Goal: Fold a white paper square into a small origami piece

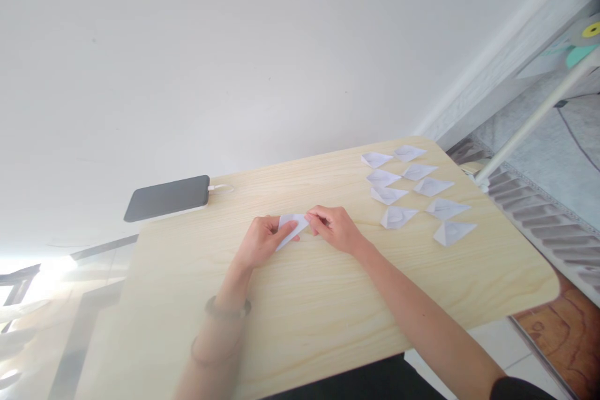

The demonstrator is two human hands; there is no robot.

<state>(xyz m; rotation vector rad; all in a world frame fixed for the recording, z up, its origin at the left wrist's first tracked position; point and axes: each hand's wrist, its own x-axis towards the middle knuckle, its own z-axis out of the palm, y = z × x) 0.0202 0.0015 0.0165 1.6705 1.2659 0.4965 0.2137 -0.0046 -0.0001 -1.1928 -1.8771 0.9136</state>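
Note:
A small white folded paper piece (290,227) lies on the light wooden table (328,306), held between both hands. My left hand (261,242) pins its left part with fingers and thumb. My right hand (334,229) pinches its right end. A dark bracelet sits on my left wrist. Several finished folded white paper shapes (415,190) lie in two rows at the table's far right, apart from my hands.
A dark phone (167,197) with a white cable plugged in lies at the table's far left edge. A white wall stands behind. To the right are a white pole (529,122), a grey radiator-like rack and tiled floor.

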